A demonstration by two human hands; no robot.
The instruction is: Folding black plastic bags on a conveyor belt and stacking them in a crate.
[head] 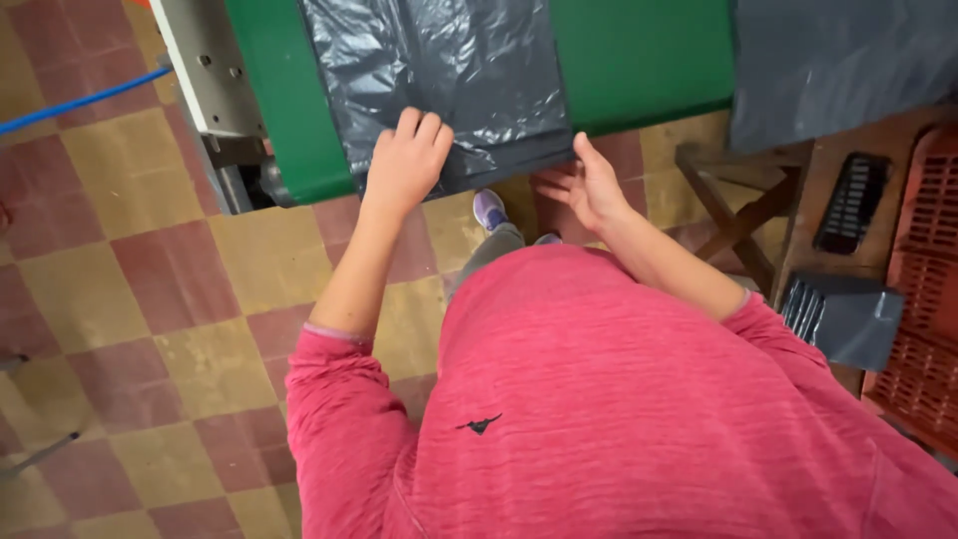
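A: Where's the black plastic sheet?

B: On the green belt, front edge hanging toward the person.

A: Hands?

B: Left hand fingers curled, pressing the edge, prob. to pin it flat. Right hand open, fingers spread at the sheet's right corner; touching or not, can't tell.

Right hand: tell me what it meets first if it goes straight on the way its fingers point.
The right hand points up and left, its fingertips at the lower right edge of the dark grey plastic sheet lying on the green conveyor belt. It would likely meet that sheet first; depth is unclear.
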